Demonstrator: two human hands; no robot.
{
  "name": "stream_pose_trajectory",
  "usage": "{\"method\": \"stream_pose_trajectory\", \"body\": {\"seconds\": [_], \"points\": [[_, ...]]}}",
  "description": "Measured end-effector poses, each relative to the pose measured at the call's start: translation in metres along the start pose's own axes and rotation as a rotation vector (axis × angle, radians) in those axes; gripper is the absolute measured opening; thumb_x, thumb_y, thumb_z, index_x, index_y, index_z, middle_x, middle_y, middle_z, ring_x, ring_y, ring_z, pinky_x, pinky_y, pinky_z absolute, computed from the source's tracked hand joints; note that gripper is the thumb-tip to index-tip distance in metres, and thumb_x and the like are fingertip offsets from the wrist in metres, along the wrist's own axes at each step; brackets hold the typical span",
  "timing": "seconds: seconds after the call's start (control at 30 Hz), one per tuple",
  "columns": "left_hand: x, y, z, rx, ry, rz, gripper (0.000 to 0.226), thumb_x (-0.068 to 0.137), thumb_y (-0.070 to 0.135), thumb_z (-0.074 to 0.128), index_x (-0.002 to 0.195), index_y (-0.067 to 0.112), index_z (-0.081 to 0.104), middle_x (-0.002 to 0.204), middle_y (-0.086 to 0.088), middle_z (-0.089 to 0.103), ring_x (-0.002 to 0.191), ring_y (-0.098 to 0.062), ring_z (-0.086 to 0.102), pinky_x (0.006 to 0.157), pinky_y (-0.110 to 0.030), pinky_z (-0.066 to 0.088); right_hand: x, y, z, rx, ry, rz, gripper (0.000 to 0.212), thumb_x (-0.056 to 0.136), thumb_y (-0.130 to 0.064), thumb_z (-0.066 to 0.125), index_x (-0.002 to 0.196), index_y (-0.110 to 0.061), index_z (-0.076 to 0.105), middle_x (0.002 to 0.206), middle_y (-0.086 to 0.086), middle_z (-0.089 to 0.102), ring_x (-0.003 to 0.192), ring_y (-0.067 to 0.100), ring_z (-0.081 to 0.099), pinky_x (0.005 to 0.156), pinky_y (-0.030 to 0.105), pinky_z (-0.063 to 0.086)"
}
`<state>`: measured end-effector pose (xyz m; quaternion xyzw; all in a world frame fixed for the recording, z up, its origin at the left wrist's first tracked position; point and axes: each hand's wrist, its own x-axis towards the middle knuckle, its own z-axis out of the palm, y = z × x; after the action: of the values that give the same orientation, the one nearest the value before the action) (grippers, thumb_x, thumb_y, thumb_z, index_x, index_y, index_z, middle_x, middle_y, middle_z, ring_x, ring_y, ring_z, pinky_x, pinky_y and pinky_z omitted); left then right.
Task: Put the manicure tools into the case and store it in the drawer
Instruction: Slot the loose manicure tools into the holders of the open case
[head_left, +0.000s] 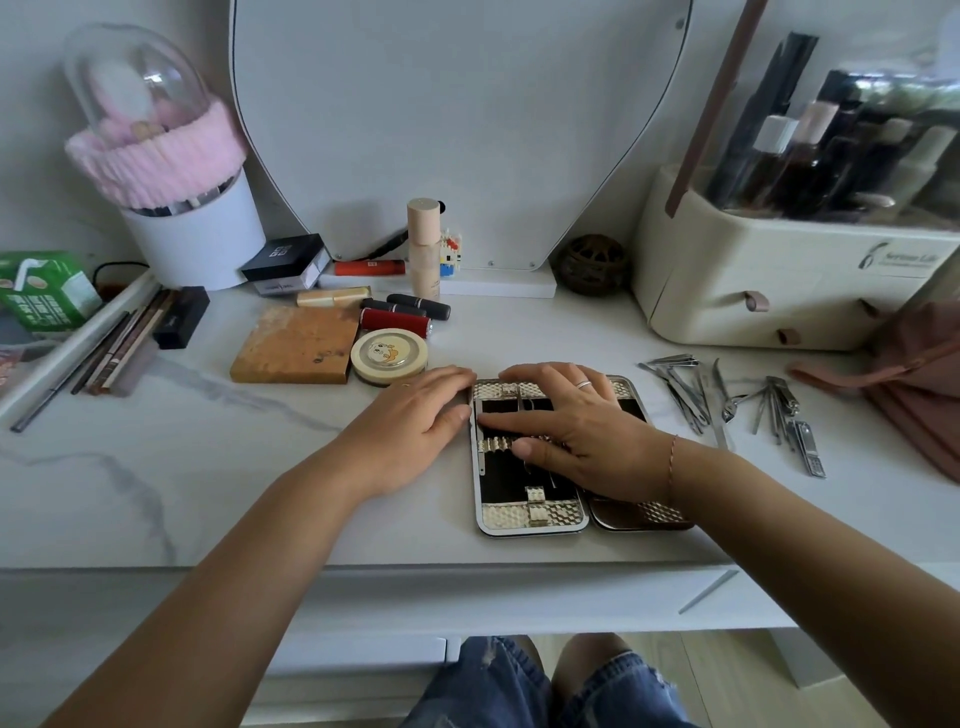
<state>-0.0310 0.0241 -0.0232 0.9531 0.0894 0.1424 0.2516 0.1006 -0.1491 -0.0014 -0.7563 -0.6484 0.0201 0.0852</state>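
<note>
1. Two hands lie on the open case (530, 514), which rests flat on the counter (208, 467).
2. The left hand (415, 415) is relaxed, its fingers (452, 382) straight, touching the case's left rim and grasping nothing.
3. The right hand (576, 431) spreads over the case's dark lining; its fingers (511, 423) are stretched flat and press down, released.
4. A slim metal tool (481, 457) sits in the case just beside the right fingertips, along the left rim.
5. The loose manicure tools (727, 400) lie heaped on the counter to the right of the right hand's fingers, apart from the case.
</note>
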Motion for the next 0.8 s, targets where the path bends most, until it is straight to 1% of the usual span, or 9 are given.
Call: {"method": "stream_pose_trajectory", "body": {"seconds": [0.07,0.13,0.23,0.27,0.37,0.43,0.6,0.7,0.8], "points": [[0.0,-0.001,0.0,-0.005,-0.002,-0.005,0.044,0.096,0.028,0.04,0.14,0.019,0.036,0.146,0.004,0.036,0.135,-0.007,0.028,0.105,-0.014,0.015,-0.004,-0.001,-0.001,0.052,0.061,0.025,0.049,0.088,-0.06,0.024,0.129,-0.048,0.046,0.143,-0.008,0.027,0.129,0.009,0.019,0.107,0.032,0.009],[-0.001,-0.002,0.0,-0.007,-0.007,-0.006,0.045,0.096,0.03,0.04,0.14,0.021,0.035,0.147,0.006,0.035,0.135,-0.006,0.027,0.105,-0.014,0.015,-0.014,0.008,-0.006,0.139,0.224,0.134,0.048,0.088,-0.057,0.03,0.127,-0.04,0.053,0.135,-0.007,0.039,0.121,0.007,0.03,0.102,0.033,0.02],[-0.002,-0.002,0.0,-0.001,-0.011,0.007,0.046,0.095,0.033,0.042,0.139,0.023,0.035,0.146,0.007,0.035,0.134,-0.004,0.027,0.104,-0.014,0.016,-0.041,0.039,-0.019,0.203,0.569,0.424,0.029,0.088,-0.038,0.054,0.107,-0.022,0.068,0.105,-0.002,0.059,0.099,0.013,0.054,0.088,0.03,0.04],[-0.002,-0.001,0.0,0.003,-0.004,0.018,0.046,0.094,0.033,0.043,0.139,0.023,0.036,0.145,0.008,0.036,0.132,-0.002,0.027,0.103,-0.011,0.014,-0.051,0.052,-0.024,0.208,0.621,0.539,0.02,0.085,-0.03,0.061,0.098,-0.019,0.071,0.096,0.001,0.063,0.09,0.015,0.057,0.082,0.029,0.044],[-0.002,0.001,0.0,0.007,0.017,0.051,0.045,0.094,0.032,0.045,0.137,0.021,0.039,0.142,0.008,0.04,0.123,0.006,0.027,0.096,-0.001,0.01,-0.072,0.078,-0.028,0.18,0.511,0.801,0.011,0.077,-0.027,0.071,0.08,-0.017,0.071,0.079,0.002,0.066,0.076,0.017,0.058,0.067,0.027,0.043],[-0.002,0.002,0.0,0.002,0.014,0.044,0.045,0.093,0.032,0.045,0.137,0.022,0.039,0.141,0.009,0.039,0.121,0.008,0.026,0.096,-0.004,0.012,-0.074,0.084,-0.025,0.181,0.419,0.846,0.013,0.075,-0.032,0.073,0.071,-0.021,0.067,0.069,-0.004,0.061,0.072,0.017,0.057,0.059,0.025,0.038],[-0.003,0.002,0.0,-0.008,0.006,0.018,0.046,0.093,0.033,0.045,0.137,0.023,0.039,0.142,0.009,0.039,0.13,-0.002,0.03,0.102,-0.014,0.017,-0.063,0.085,-0.026,0.158,0.393,0.883,0.019,0.076,-0.039,0.069,0.067,-0.024,0.063,0.064,-0.006,0.058,0.073,0.02,0.057,0.066,0.027,0.042],[-0.003,0.002,0.0,-0.009,0.001,0.007,0.046,0.093,0.035,0.044,0.137,0.024,0.038,0.142,0.01,0.038,0.131,-0.002,0.03,0.103,-0.016,0.018,-0.057,0.086,-0.028,0.176,0.336,0.898,0.016,0.077,-0.032,0.068,0.064,-0.025,0.064,0.067,-0.001,0.063,0.074,0.021,0.061,0.066,0.028,0.047],[-0.003,0.002,0.0,-0.013,-0.003,0.002,0.046,0.093,0.035,0.044,0.138,0.025,0.038,0.143,0.01,0.038,0.132,-0.003,0.029,0.105,-0.018,0.019,-0.054,0.087,-0.029,0.197,0.319,0.905,0.023,0.077,-0.027,0.069,0.056,-0.028,0.061,0.068,0.003,0.066,0.073,0.021,0.059,0.065,0.028,0.046]]}}
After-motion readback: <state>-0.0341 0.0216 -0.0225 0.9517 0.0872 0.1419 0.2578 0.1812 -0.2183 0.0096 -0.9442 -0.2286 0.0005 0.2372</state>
